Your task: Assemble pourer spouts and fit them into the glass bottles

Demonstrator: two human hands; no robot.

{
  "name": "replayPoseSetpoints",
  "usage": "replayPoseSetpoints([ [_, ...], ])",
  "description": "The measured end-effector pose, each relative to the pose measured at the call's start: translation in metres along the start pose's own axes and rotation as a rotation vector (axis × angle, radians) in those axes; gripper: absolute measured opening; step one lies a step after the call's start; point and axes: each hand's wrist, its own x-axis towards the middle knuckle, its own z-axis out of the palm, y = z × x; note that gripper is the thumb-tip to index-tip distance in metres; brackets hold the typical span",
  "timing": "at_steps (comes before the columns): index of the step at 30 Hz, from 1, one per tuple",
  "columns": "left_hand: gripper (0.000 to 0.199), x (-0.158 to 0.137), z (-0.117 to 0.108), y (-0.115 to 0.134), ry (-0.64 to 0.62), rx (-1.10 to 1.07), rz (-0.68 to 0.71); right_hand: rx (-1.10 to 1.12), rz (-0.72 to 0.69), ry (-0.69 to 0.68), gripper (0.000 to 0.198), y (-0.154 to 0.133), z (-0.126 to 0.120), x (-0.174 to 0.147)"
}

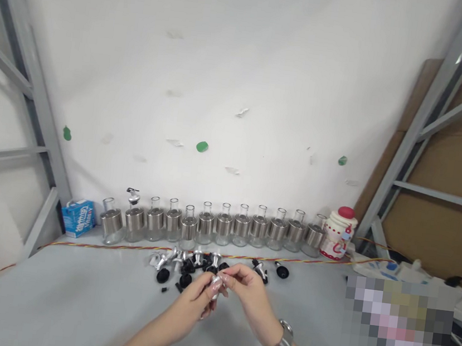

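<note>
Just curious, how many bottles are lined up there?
12. The bottles stand in one row along the wall, from beside the blue carton at left to the red-lidded jar at right; the second from the left carries a silver top. None seems hidden.

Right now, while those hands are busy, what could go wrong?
The small silvery part at the fingertips of the left hand and right hand could slip and get mixed into the loose pile of black and silvery pieces just beyond. The tiny black piece on the grey table might get brushed away. Reaching too far might bump the clear glass bottles with metal bands, standing close together.
</note>
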Motion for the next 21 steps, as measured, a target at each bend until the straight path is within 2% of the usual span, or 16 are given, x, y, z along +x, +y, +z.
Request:
replayPoseSetpoints([
  [5,0.03,-0.001,0.0,0.001,-0.02,-0.234,-0.077,-0.304,-0.134,0.036,0.012,-0.013,0.004,-0.008],
  [7,0.03,-0.001,0.001,0.002,-0.006,-0.352,-0.125,-0.442,-0.209,0.04,0.021,-0.02,0.007,-0.012],
  [10,0.033,-0.001,0.001,0.005,0.011,-0.43,-0.147,-0.529,-0.261,0.02,0.03,-0.026,0.011,-0.016],
  [12,0.038,0.001,-0.001,0.006,0.086,-0.397,-0.126,-0.553,-0.27,0.026,0.03,-0.026,0.011,-0.015],
  [16,0.044,0.007,-0.014,0.007,0.346,-0.331,-0.045,-0.667,-0.232,0.069,0.027,-0.017,0.006,-0.009],
  [21,0.04,0.012,-0.034,0.008,0.477,-0.416,0.027,-0.927,-0.187,-0.17,0.02,0.004,0.002,-0.008],
])
